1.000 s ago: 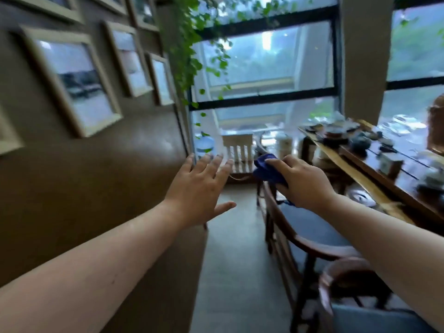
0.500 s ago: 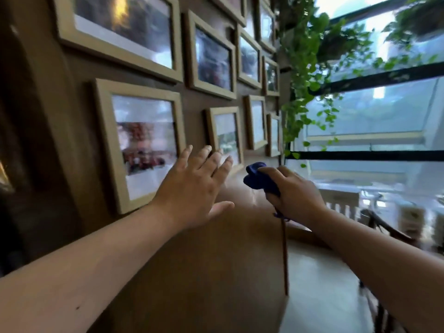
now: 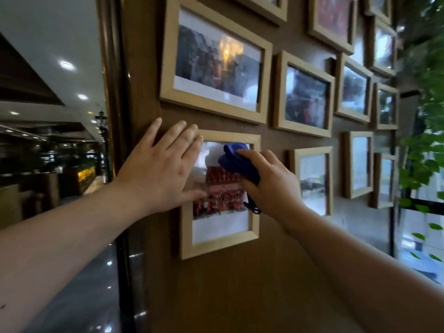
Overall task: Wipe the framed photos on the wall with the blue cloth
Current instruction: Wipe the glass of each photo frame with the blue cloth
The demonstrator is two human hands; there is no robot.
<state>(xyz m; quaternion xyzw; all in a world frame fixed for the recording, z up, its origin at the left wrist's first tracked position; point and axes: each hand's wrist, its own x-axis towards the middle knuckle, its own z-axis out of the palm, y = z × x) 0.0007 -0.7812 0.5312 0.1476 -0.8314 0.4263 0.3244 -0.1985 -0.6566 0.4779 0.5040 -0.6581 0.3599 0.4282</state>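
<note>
**Cloth on the lower-left frame, left hand flat beside it**

Head view, the only one I have. Both my forearms reach up and forward to the brown wall (image 3: 216,296), bare to the edge of the picture.

My left hand (image 3: 161,171) lies palm-down against the wall, fingers (image 3: 173,135) spread and straight, pointing up and a little right. It covers the upper-left corner of the lower-left frame (image 3: 221,243); the index finger lies along the top rail and the thumb (image 3: 192,194) stretches right across the glass. It holds nothing, the fingers fully apart.

My right hand (image 3: 271,183) comes in from lower right, wrist bent, knuckles toward me. Its fingers are curled tight around the blue cloth (image 3: 234,159), which is bunched into a wad. The wad bulges out past the fingertips and presses on the upper-right part of that same frame's glass, just above the red photo (image 3: 223,188). A loop of the cloth (image 3: 253,207) hangs below the heel of the hand.

The two hands are near each other but apart, with the photo showing between them.

Other frames (image 3: 304,94) hang above and to the right. Green leaves (image 3: 425,145) blur the right edge.
</note>
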